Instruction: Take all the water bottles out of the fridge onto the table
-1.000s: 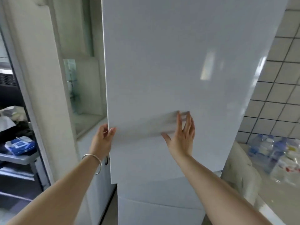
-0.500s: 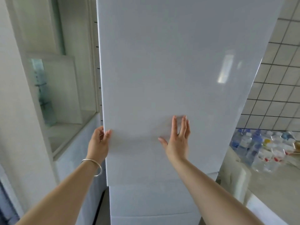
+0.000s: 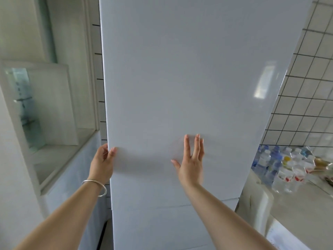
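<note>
Nearest you, at about seven o'clock, your left hand [image 3: 102, 164] curls around the left vertical edge of the fridge door [image 3: 189, 87], fingers wrapped behind the edge and thumb on the front face, a bangle [image 3: 96, 186] loose on the wrist. At about five o'clock your right hand [image 3: 191, 163] lies flat on the door's front, fingers spread and extended upward, gripping nothing. The door's long axis runs straight up and down, and its free edge sits directly under your left fingers, so that is the hand placed to swing the door either way; the right can only press. Whether the door is fully shut you cannot tell from here, and nothing inside the fridge shows. Farther off at three o'clock, a cluster of water bottles [image 3: 275, 165] stands upright on the table [image 3: 297, 210], against the tiled wall [image 3: 310, 105]. Judging by that crowd, most of the job may already be done.
</note>
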A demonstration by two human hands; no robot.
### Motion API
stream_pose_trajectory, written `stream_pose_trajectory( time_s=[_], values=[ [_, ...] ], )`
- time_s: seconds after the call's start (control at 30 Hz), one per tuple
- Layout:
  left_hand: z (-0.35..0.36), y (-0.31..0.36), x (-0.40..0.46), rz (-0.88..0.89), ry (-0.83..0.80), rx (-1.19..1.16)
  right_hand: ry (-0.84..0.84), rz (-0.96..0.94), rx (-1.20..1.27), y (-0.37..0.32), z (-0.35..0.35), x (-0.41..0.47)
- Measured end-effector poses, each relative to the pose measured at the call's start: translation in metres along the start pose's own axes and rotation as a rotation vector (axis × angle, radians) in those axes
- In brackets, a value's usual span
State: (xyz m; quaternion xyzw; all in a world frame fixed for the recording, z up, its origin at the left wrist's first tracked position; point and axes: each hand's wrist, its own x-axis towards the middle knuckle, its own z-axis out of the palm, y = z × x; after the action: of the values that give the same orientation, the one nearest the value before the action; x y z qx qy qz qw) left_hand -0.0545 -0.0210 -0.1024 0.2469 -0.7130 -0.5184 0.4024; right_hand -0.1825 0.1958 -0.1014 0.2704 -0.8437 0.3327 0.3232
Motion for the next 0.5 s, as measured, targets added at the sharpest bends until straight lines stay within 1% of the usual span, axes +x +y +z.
stream_pose_trajectory(
  time_s=[0.3,0.37,0.43,0.47,0.5],
  values=[
    [0.002,0.001,0.003,0.041,-0.015,-0.030,0.062,-0.012,-0.048,0.004,0.012,0.002],
    [0.000,0.004,0.002,0.032,-0.014,-0.015,0.042,-0.022,-0.049,0.007,0.011,0.002],
    [-0.001,0.013,0.004,0.006,-0.020,-0.027,0.047,-0.070,-0.056,0.009,0.002,0.005],
    [-0.003,0.018,0.004,-0.015,-0.017,-0.026,0.018,-0.092,-0.036,0.012,-0.005,0.005],
    [-0.005,0.017,0.000,0.000,-0.001,-0.037,-0.015,-0.121,-0.003,0.021,-0.012,0.002]
  ],
)
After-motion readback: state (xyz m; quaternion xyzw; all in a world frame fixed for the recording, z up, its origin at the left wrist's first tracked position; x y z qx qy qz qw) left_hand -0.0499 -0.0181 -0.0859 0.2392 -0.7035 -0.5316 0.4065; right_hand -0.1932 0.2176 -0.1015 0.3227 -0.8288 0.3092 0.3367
